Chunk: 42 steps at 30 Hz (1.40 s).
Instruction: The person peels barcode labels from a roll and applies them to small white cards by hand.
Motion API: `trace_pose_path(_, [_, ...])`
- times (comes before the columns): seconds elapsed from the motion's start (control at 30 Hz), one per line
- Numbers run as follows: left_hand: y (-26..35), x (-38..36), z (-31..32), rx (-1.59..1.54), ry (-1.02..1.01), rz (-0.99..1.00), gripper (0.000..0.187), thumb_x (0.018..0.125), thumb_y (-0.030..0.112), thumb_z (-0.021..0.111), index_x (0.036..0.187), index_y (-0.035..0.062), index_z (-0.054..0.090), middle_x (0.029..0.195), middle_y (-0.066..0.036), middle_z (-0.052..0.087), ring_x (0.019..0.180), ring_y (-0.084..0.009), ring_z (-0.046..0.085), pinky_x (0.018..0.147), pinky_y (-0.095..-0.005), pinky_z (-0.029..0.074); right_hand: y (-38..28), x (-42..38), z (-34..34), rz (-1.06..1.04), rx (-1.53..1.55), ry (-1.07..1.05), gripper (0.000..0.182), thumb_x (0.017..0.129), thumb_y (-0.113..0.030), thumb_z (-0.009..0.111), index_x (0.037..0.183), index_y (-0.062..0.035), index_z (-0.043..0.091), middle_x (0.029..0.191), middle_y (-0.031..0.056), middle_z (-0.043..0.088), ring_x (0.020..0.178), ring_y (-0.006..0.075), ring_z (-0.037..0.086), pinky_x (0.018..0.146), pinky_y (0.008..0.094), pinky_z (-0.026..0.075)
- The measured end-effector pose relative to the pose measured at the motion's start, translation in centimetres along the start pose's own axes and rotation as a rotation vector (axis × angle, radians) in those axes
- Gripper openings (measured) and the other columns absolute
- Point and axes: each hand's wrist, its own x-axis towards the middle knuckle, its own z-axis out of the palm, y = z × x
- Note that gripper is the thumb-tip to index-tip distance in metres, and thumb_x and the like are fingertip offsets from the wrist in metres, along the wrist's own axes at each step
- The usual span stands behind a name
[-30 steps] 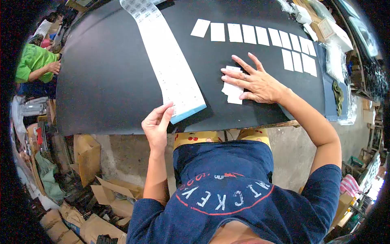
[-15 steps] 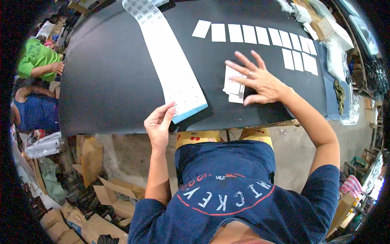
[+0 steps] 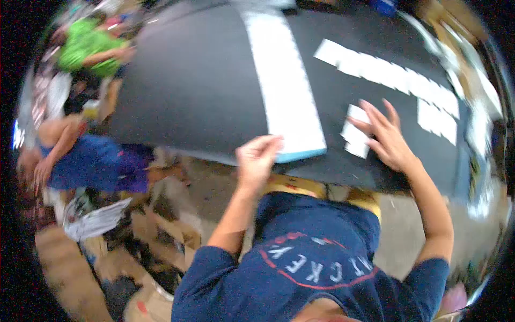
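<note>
A long white label strip (image 3: pixel 289 91) with a blue near end runs down the black table. My left hand (image 3: pixel 258 155) pinches the strip's near left corner between thumb and fingertips. Over a small pile of white cards (image 3: pixel 357 134) rests my right hand (image 3: pixel 387 138), its fingers spread and touching the pile. Beyond it several white cards (image 3: pixel 375 70) lie in a slanting row, with a shorter row (image 3: pixel 437 121) under its right end. The picture is blurred, so any print on the cards cannot be read.
The black table (image 3: pixel 188 86) has its near edge in front of my body. Two other people, one in a green shirt (image 3: pixel 88 48) and one in blue (image 3: pixel 88 163), are at the left. Clear plastic (image 3: pixel 480 182) lies at the right edge, cardboard (image 3: pixel 67 263) at lower left.
The whole view has swung, so the table and cards appear further right and tilted. My left hand still pinches the strip corner, and my right hand remains at the pile.
</note>
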Motion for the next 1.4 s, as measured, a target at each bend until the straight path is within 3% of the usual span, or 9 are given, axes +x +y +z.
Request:
trace_pose_path(0.17, [-0.8,0.8,-0.3,-0.223,-0.120,0.055,0.018,0.087,0.004,0.065,0.104,-0.0018,0.067,0.091,-0.004,0.068,0.082,-0.0087,0.061,0.075,-0.0230,0.050,-1.0,0.9,0.2,0.037,0.141,0.104,0.054,0.091,-0.019,0.042,0.140,0.0021,0.032,0.130,0.0093,0.056,0.139,0.0285,0.026,0.114,0.0497,0.006])
trace_pose_path(0.4, [-1.4,0.5,0.7,-0.089,-0.072,0.056,0.018,0.086,0.006,0.067,0.103,-0.0016,0.068,0.091,-0.002,0.067,0.079,-0.0052,0.060,0.067,-0.0207,0.050,-1.3,0.3,0.9,-0.013,0.041,0.161,0.059,0.082,-0.008,0.056,0.139,-0.0084,0.039,0.138,0.0142,0.047,0.137,0.0360,0.029,0.113,0.0537,0.010])
trace_pose_path(0.53, [-0.4,0.3,0.4,-0.058,-0.054,0.090,0.017,0.086,0.009,0.067,0.101,-0.0004,0.069,0.086,-0.002,0.068,0.074,-0.0040,0.059,0.062,-0.0201,0.048,-1.5,0.5,0.7,-0.020,-0.138,0.050,0.050,0.089,-0.022,0.045,0.136,-0.0049,0.043,0.141,0.0131,0.044,0.138,0.0353,0.026,0.115,0.0521,0.007])
trace_pose_path(0.63, [-0.1,0.1,0.6,0.009,-0.029,0.101,0.016,0.086,0.010,0.067,0.099,-0.0002,0.070,0.085,-0.003,0.069,0.072,-0.0036,0.059,0.062,-0.0202,0.048,-1.5,0.8,1.1,-0.063,-0.240,0.019,0.050,0.090,-0.025,0.042,0.135,-0.0039,0.044,0.140,0.0130,0.044,0.139,0.0352,0.025,0.115,0.0540,0.004])
trace_pose_path(0.7, [-0.3,0.2,0.7,0.085,0.012,0.135,0.016,0.086,0.011,0.068,0.097,0.0005,0.070,0.082,-0.002,0.069,0.072,-0.0037,0.059,0.061,-0.0208,0.048,-1.8,0.8,0.8,-0.023,-0.197,0.004,0.056,0.084,-0.028,0.053,0.134,-0.0046,0.046,0.144,0.0079,0.040,0.139,0.0351,0.024,0.115,0.0566,0.004])
trace_pose_path(0.8, [-0.3,0.2,1.0,0.080,0.054,0.179,0.015,0.084,0.011,0.068,0.095,0.0003,0.071,0.081,-0.004,0.070,0.069,-0.0042,0.059,0.060,-0.0212,0.047,-1.8,0.8,0.8,-0.003,-0.170,-0.045,0.056,0.088,-0.035,0.044,0.134,-0.0020,0.045,0.144,0.0085,0.040,0.139,0.0355,0.023,0.114,0.0577,0.003])
trace_pose_path(1.03, [-0.1,0.3,0.9,0.116,0.053,0.192,0.014,0.084,0.011,0.068,0.093,0.0009,0.071,0.080,-0.005,0.070,0.067,-0.0044,0.059,0.058,-0.0210,0.047,-1.6,0.8,1.0,-0.054,-0.193,-0.016,0.050,0.095,-0.031,0.031,0.133,-0.0035,0.047,0.139,0.0130,0.045,0.139,0.0339,0.024,0.115,0.0529,0.003])
trace_pose_path(1.2, [-0.2,0.1,1.3,0.109,0.071,0.174,0.014,0.084,0.012,0.068,0.092,0.0018,0.071,0.077,-0.004,0.070,0.065,-0.0055,0.060,0.057,-0.0217,0.047,-1.2,0.6,1.5,-0.018,-0.210,-0.032,0.045,0.093,-0.022,0.037,0.132,-0.0040,0.048,0.141,0.0101,0.044,0.139,0.0356,0.025,0.114,0.0552,0.006])
trace_pose_path(1.4, [0.0,-0.2,1.8,0.142,0.199,0.275,0.017,0.082,0.015,0.070,0.089,-0.0004,0.071,0.081,-0.010,0.071,0.066,-0.0124,0.065,0.059,-0.0253,0.050,-2.1,0.9,0.8,-0.027,-0.196,-0.056,0.048,0.094,-0.027,0.033,0.133,-0.0022,0.046,0.143,0.0124,0.041,0.138,0.0388,0.024,0.114,0.0553,0.005])
